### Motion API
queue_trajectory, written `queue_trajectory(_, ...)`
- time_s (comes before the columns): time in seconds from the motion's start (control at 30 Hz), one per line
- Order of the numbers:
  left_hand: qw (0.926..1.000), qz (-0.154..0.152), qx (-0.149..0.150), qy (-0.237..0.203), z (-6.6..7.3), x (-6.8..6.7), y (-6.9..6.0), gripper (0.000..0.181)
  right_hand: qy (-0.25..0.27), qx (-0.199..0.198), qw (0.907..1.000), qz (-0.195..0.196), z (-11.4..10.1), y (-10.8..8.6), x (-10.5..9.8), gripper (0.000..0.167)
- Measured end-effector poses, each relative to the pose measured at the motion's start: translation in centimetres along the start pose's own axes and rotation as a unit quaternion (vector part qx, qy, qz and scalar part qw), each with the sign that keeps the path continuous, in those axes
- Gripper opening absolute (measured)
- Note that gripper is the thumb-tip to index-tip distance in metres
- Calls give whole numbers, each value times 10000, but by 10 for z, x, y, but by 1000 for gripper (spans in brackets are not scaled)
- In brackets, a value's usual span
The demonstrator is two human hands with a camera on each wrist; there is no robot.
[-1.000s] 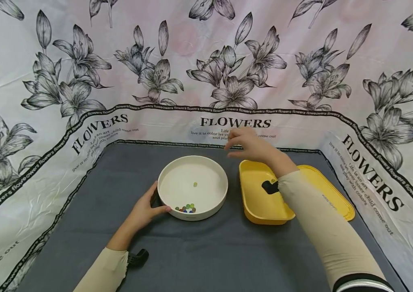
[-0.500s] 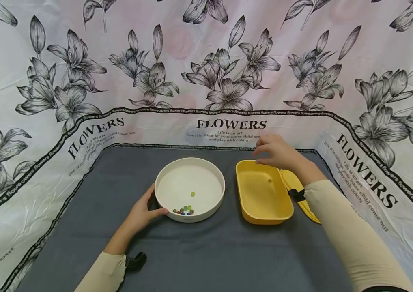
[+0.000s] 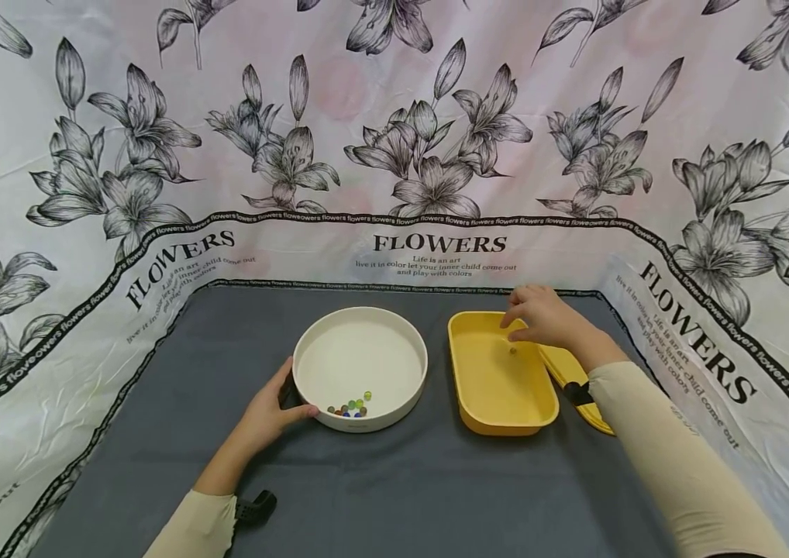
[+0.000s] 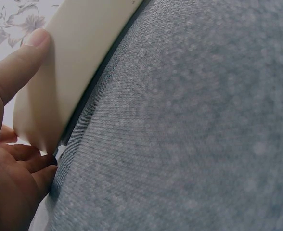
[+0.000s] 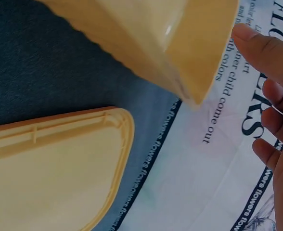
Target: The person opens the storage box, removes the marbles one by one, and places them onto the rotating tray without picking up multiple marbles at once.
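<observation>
In the head view a white round tray [image 3: 360, 353] stands on the grey cloth. My left hand [image 3: 265, 415] holds it at its near left side, thumb against the outer wall. The left wrist view shows the fingers [image 4: 40, 166] curled at the tray's lower edge. Several glass marbles [image 3: 351, 408] lie along its near inner edge, with one yellow-green marble [image 3: 367, 395] just beside the cluster. My right hand [image 3: 548, 318] hovers over the far right corner of a yellow box [image 3: 502, 387], fingers loosely bent, nothing visible in them. One small marble [image 3: 512, 351] lies inside that box.
A yellow lid [image 3: 579, 387] lies flat to the right of the box, partly hidden by the right arm. Behind and at both sides rises a white cloth [image 3: 429, 186] printed with flowers and lettering.
The right hand has moved right and down, from between the containers to above the yellow box. In the white tray the yellow-green marble has rolled toward the near cluster.
</observation>
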State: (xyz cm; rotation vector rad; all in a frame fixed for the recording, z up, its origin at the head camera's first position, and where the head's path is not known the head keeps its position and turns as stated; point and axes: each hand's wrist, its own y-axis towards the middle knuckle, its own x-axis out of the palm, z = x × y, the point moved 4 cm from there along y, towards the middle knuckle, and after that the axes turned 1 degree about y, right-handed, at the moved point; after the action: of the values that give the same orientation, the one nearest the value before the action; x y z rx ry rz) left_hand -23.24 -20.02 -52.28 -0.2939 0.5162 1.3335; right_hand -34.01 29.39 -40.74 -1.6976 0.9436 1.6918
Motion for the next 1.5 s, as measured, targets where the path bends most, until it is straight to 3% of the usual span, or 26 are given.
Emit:
queue_trajectory(0.3, 10000, -29, -24, -43, -3, 4, -2, 117, 120, 159, 9996, -203, 11, -6, 20, 28)
queue_trajectory(0.5, 10000, 47, 52, -38, -4, 2, -3, 118, 71, 87, 9999, -122, 9, -5, 30, 26)
queue_trajectory(0.97, 9998, -9, -60, -166, -5, 2, -2, 117, -446, 50, 9989, -164, 6, -3, 42, 25)
queue_trajectory(1.33, 9999, 39, -14, -95, -1, -2, 0, 117, -985, -304, 9947, -32, 4, 0, 47, 20)
queue_trajectory(1.5, 9999, 36, -37, -148, -2, 0, 0, 117, -1120, -284, 9931, -194, 6, 3, 52, 12)
